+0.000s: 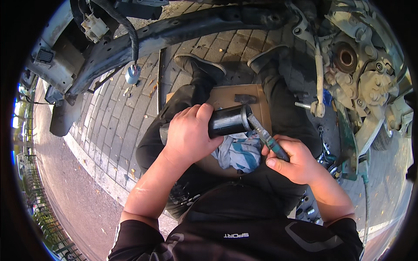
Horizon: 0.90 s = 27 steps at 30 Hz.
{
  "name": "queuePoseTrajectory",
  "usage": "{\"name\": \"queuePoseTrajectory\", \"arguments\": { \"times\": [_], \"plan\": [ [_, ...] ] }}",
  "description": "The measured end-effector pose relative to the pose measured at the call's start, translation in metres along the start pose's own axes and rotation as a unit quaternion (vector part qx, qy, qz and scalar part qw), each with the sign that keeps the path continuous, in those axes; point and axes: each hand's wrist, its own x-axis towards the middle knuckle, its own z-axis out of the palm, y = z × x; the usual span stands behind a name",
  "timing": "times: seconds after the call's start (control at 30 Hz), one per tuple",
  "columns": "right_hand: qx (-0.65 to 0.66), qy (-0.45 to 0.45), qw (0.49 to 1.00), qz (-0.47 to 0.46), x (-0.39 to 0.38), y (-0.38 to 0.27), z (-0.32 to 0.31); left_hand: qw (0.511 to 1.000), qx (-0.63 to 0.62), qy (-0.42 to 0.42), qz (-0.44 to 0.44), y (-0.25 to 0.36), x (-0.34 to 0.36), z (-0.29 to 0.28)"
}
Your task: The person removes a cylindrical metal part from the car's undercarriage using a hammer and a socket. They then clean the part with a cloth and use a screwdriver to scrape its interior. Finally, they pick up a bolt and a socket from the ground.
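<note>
My left hand (189,135) grips a black metal cylinder (228,121) held level over my lap, its open end facing right. My right hand (294,158) holds a pair of pliers (265,135) with green handles; the jaws touch the rim of the cylinder's open end. Below the cylinder a crumpled blue and white rag (239,152) lies on my lap. I sit on a sheet of cardboard (226,95) with legs in black trousers stretched forward.
A car's bare wheel hub and brake parts (352,61) stand to the right. A dark subframe beam (174,32) with a hanging cable and connector (133,74) crosses above. Loose sockets and tools (326,158) lie on the paving bricks to the right.
</note>
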Motion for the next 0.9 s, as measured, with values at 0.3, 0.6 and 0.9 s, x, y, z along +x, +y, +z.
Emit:
{"name": "queuePoseTrajectory", "arguments": {
  "times": [0.3, 0.6, 0.9],
  "plan": [
    [0.033, 0.004, 0.999, -0.008, -0.0018, 0.0025, 0.0014, 1.000, 0.004, 0.008, 0.001, -0.0012, 0.0002, 0.0054],
    [0.028, -0.002, 1.000, -0.002, -0.0031, 0.0013, 0.0015, 1.000, 0.018, 0.005, -0.003, -0.0005, -0.0004, 0.0075],
    [0.015, 0.005, 1.000, 0.005, -0.0030, -0.0002, 0.0030, 0.999, 0.033, -0.010, -0.011, 0.0009, -0.0003, 0.0057]
  ]
}}
